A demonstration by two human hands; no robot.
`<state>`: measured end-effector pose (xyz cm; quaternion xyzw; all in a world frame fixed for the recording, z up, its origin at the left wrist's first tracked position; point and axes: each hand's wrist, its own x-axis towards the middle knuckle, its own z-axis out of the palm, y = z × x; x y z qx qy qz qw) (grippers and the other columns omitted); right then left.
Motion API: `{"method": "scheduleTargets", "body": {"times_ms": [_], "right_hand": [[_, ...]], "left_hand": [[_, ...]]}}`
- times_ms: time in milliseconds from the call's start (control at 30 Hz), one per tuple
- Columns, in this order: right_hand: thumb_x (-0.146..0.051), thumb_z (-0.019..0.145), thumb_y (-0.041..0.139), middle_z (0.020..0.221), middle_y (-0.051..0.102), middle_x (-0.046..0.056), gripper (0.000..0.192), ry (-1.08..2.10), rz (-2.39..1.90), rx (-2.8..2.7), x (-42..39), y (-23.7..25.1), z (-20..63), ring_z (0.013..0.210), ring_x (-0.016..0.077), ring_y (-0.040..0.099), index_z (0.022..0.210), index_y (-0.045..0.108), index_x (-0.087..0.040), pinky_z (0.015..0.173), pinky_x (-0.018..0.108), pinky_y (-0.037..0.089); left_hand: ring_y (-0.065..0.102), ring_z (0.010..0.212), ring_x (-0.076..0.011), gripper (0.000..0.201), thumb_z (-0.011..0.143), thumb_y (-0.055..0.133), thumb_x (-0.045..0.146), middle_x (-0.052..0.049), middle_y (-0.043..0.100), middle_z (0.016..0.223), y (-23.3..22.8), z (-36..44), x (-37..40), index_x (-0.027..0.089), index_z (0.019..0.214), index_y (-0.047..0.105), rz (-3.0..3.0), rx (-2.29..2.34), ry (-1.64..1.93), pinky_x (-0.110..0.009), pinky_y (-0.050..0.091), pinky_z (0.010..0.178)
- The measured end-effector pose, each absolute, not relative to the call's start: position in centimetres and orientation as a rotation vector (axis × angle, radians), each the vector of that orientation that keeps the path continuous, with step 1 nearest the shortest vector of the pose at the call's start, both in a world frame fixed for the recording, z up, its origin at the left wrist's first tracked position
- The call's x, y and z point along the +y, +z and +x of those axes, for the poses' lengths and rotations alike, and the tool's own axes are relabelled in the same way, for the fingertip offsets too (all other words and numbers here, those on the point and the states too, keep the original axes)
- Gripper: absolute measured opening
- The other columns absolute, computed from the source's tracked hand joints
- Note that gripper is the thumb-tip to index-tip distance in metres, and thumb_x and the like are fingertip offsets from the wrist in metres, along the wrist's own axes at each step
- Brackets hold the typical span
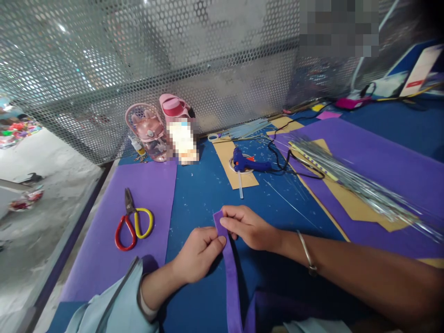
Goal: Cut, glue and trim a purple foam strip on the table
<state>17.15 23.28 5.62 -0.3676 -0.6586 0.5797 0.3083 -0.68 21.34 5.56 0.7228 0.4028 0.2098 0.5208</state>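
Observation:
A long purple felt strip (231, 282) hangs down from between my hands toward the table's near edge, where part of it folds back up. My left hand (199, 254) pinches the strip a little below its top end, thumb over the front. Just above it on the right, my right hand (251, 227) grips the end of the strip between thumb and fingers. The two hands almost touch. Beyond them, a blue glue gun (255, 165) lies on its side with a clear glue stick (241, 187) close by. Scissors with red and yellow handles (134, 222) rest to the left.
Purple sheets (152, 185) lie at left and right on the blue table (194, 194). A bundle of thin wires (360, 180) covers the right sheet. Pink bottles (150, 134) stand by the perforated metal panel (243, 88). A black cord (287, 171) trails from the glue gun.

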Motion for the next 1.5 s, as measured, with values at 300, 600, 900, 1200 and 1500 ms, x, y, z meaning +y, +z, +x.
{"method": "scheduleTargets", "body": {"times_ms": [300, 600, 900, 1200, 1500], "right_hand": [[-0.034, 0.09, 0.044, 0.061, 0.044, -0.005, 0.022, 1.508, -0.948, -1.698, 23.4, 5.7, 17.0, 0.054, 0.0097, 0.042, 0.076, 0.049, -0.018, 0.051, 0.022, 0.035], [-0.025, 0.086, 0.048, 0.065, 0.046, -0.004, 0.012, 1.488, -0.952, -1.636, 23.4, 6.6, 16.9, 0.056, 0.0087, 0.041, 0.077, 0.052, -0.017, 0.052, 0.021, 0.034], [-0.03, 0.085, 0.051, 0.065, 0.047, -0.003, 0.017, 1.453, -0.919, -1.65, 23.5, 7.0, 16.9, 0.057, 0.0091, 0.04, 0.076, 0.054, -0.017, 0.053, 0.022, 0.034], [-0.032, 0.086, 0.053, 0.064, 0.051, -0.002, 0.022, 1.26, -0.972, -1.642, 24.2, 6.7, 17.1, 0.06, 0.0101, 0.045, 0.07, 0.056, -0.017, 0.056, 0.022, 0.038], [-0.045, 0.078, 0.063, 0.054, 0.053, -0.008, 0.028, 1.295, -1.09, -1.077, 24.8, 6.1, 18.2, 0.041, 0.0063, 0.046, 0.078, 0.049, -0.021, 0.039, 0.018, 0.038]], "left_hand": [[0.035, 0.053, -0.0089, 0.036, 0.091, 0.039, 0.031, 0.005, 0.039, 0.055, 5.7, -0.5, 21.3, 0.018, 0.057, 0.038, 1.755, 0.945, 0.505, -0.022, 0.03, 0.054], [0.03, 0.053, -0.009, 0.036, 0.09, 0.039, 0.027, 0.005, 0.032, 0.055, 5.6, -0.5, 21.3, 0.019, 0.056, 0.029, 1.773, 0.951, 0.483, -0.024, 0.026, 0.054], [0.031, 0.054, -0.0086, 0.034, 0.089, 0.039, 0.024, 0.005, 0.033, 0.056, 5.4, -0.5, 21.4, 0.018, 0.057, 0.03, 1.789, 0.916, 0.488, -0.023, 0.027, 0.055], [0.036, 0.058, -0.0095, 0.023, 0.076, 0.059, 0.027, 0.004, 0.043, 0.061, 5.9, -0.6, 20.6, 0.017, 0.062, 0.043, 1.78, 0.975, 0.483, -0.023, 0.029, 0.055], [0.038, 0.038, -0.005, 0.039, 0.069, 0.059, 0.028, 0.01, 0.044, 0.054, 11.1, -5.7, 23.5, 0.022, 0.105, 0.047, 0.96, 0.646, 0.61, -0.028, 0.046, 0.058]]}}
